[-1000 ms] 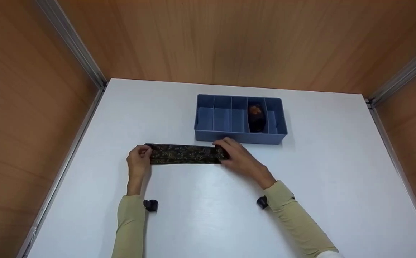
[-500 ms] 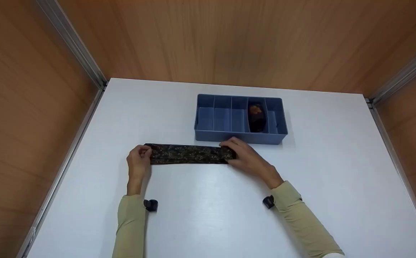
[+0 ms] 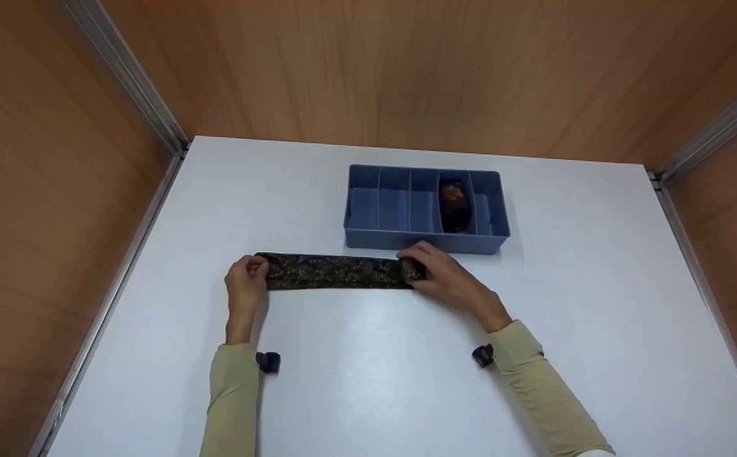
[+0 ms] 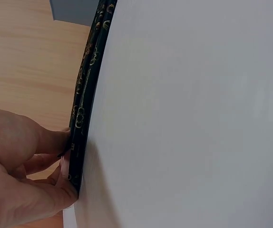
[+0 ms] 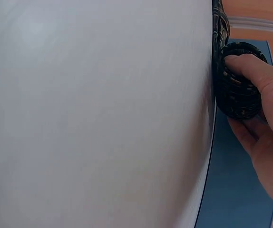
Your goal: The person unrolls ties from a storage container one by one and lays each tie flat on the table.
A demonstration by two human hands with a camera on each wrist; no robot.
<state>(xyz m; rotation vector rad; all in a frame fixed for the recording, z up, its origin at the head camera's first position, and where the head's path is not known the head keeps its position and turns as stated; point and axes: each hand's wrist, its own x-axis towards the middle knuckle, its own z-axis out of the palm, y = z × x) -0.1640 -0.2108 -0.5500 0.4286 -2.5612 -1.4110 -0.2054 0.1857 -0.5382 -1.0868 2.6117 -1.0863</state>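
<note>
Dark cloth strip with gold swirls (image 3: pixel 336 273) lies in front of the long blue plastic box (image 3: pixel 381 240). The right hand (image 3: pixel 454 284) holds the strip's rolled-up end, close to the box. The left hand (image 3: pixel 245 285) pinches the flat end, left of the box. In the box, fourth slot from the left (image 3: pixel 454 177), sits a dark thing with an orange flower (image 3: pixel 454 212).

In the head view the left forearm (image 3: pixel 232 393) runs nearly straight up from the bottom edge left of centre, the left hand (image 3: pixel 246 285) closed in a pinch, while the right forearm (image 3: pixel 546 390) slants in from the lower right, the right hand (image 3: pixel 447 279) curled in a grip right of centre.
</note>
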